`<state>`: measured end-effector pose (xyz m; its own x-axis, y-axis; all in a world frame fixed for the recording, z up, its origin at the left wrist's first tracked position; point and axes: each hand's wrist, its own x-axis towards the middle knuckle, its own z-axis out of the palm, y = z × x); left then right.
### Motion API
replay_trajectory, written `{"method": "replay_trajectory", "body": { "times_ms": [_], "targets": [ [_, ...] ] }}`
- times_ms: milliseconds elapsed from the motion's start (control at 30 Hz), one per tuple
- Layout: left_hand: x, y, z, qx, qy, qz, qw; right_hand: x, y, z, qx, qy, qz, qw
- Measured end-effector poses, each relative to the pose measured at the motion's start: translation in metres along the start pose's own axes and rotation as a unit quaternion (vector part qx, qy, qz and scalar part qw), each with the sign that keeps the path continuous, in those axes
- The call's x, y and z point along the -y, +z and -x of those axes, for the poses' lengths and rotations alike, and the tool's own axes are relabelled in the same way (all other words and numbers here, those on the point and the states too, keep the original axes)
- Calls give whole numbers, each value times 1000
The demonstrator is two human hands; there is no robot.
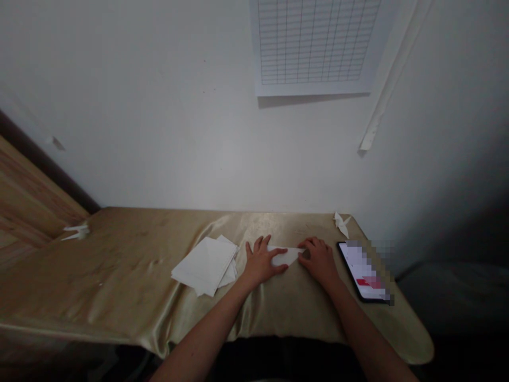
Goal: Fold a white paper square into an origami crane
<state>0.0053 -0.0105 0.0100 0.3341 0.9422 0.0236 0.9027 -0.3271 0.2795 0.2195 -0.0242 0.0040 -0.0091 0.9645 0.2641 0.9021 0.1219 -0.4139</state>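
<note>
1. Pressing down on the table from where I stand, the person's left hand [260, 262] lies low over a folded white paper [285, 256], its fingers across the paper's near end. The right hand [318, 260] sits just beside it, its fingertips [304, 243] at the paper's pointed far end.
2. Neither hand is spread wide. Both stay low and close together with the paper between them, but from here I cannot tell whether either one is actually pinching it or only pressing on it.
3. Just left of the left hand, a loose stack of white paper sheets [205, 265] lies slightly fanned, nearly touching the heel of that hand.
4. Just right of the right hand, a smartphone [358, 270] lies at an angle, screen lit, with red on it; the rest of the screen is too blurred to read.
5. Beyond the right hand, a small white origami crane [341, 223] sits near the back corner of the table. A second paper crane [77, 232] lies far to the left of both hands, at the table's edge.
6. Under everything, a gold satin cloth [119, 270] covers the table, rumpled into ridges around the hands and the stack.
7. Ahead of the hands, a printed grid chart [314, 45] hangs on the white wall [178, 122].
</note>
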Motion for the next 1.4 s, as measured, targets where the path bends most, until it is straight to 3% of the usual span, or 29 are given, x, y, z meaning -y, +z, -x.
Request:
{"method": "replay_trajectory", "body": {
  "times_ms": [700,1067,1400],
  "targets": [
    [0,-3,1,11,8,6,1000,-12,2,-11,2,43,23,999],
    [1,-1,2,-8,16,3,1000,-26,5,-13,4,35,-17,999],
    [1,-3,3,-5,22,5,1000,-20,6,-7,-1,28,3,1000]
  ]
}}
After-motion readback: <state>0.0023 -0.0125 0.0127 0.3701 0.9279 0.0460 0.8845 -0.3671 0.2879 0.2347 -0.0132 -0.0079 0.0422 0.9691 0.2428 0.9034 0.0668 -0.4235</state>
